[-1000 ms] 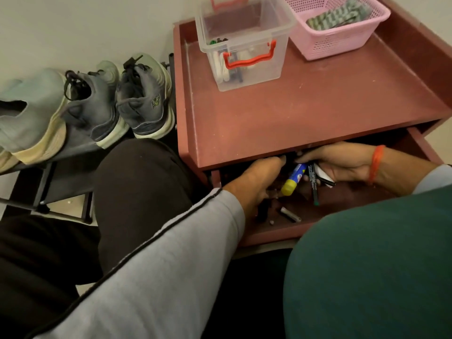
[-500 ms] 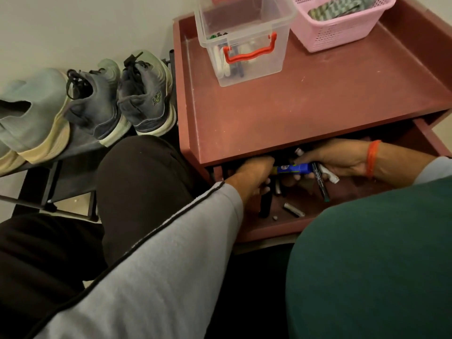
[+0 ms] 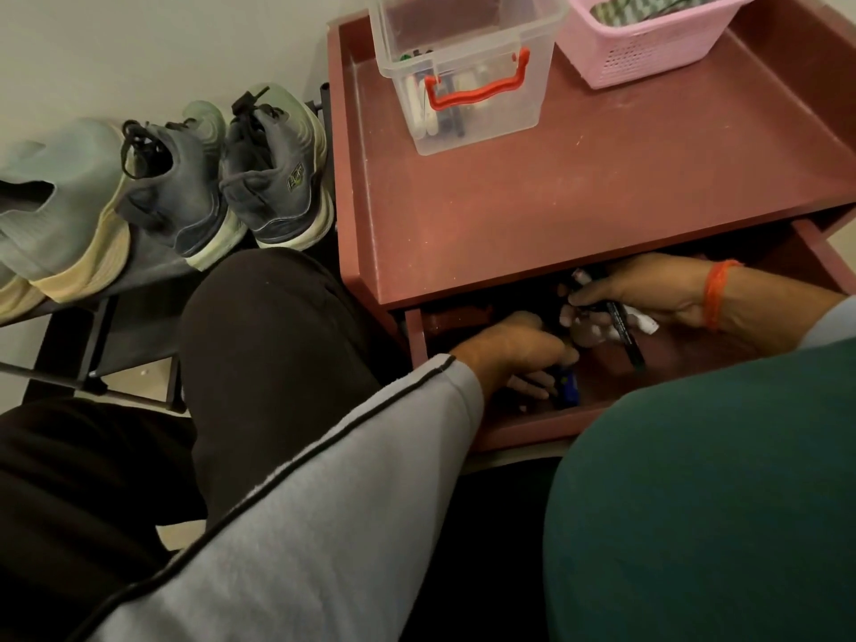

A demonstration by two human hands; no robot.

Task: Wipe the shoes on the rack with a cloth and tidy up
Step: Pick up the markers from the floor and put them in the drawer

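Two dark grey sneakers (image 3: 180, 196) (image 3: 273, 178) and a pale green shoe (image 3: 60, 201) stand on the black shoe rack (image 3: 97, 326) at the left. Both my hands are inside the open drawer (image 3: 523, 428) of the red-brown cabinet (image 3: 556, 201). My left hand (image 3: 514, 354) is curled near the drawer's front around a blue glue stick (image 3: 569, 386). My right hand (image 3: 648, 289), with an orange band at the wrist, grips a black marker (image 3: 625, 331) and a small white item. A striped cloth (image 3: 644, 4) lies in the pink basket (image 3: 648, 53).
A clear plastic box (image 3: 463, 71) with a red handle holds pens on the cabinet top, beside the pink basket. My dark-trousered knee (image 3: 268, 340) sits between the rack and the cabinet. A wall rises behind the shoes.
The blue glue stick went from between the two hands down to the drawer's front in my left hand. My right hand stayed at the back of the drawer, still holding the marker.
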